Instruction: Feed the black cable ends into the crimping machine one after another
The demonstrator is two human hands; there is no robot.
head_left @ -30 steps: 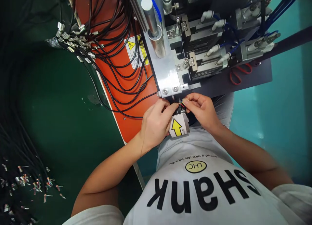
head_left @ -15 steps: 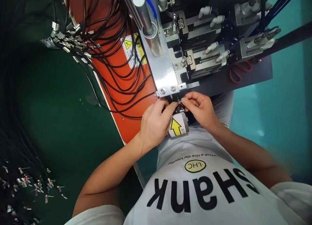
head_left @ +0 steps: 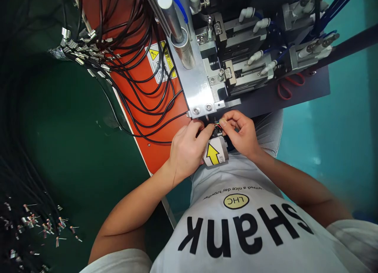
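Thin coloured wires show between my two hands, just below the front edge of the machine's metal plate. My left hand is closed at the left end of these wires, thumb and forefinger together, its grip partly hidden. From the right, my right hand pinches the wires between thumb and forefinger. Under the fingertips sits a small dark metal fixture, mostly covered. Close below it is a rounded cover with a yellow arrow label, beside my left hand.
Black cables with metal connector ends lie across the orange bench. Pneumatic cylinders with white fittings stand behind my hands. Red-handled scissors rest on the dark shelf at right. More cables with bare wire ends hang at lower left.
Both hands stay at the same spot with nearly the same grip. The right fingers shift very slightly; the view moves a little.
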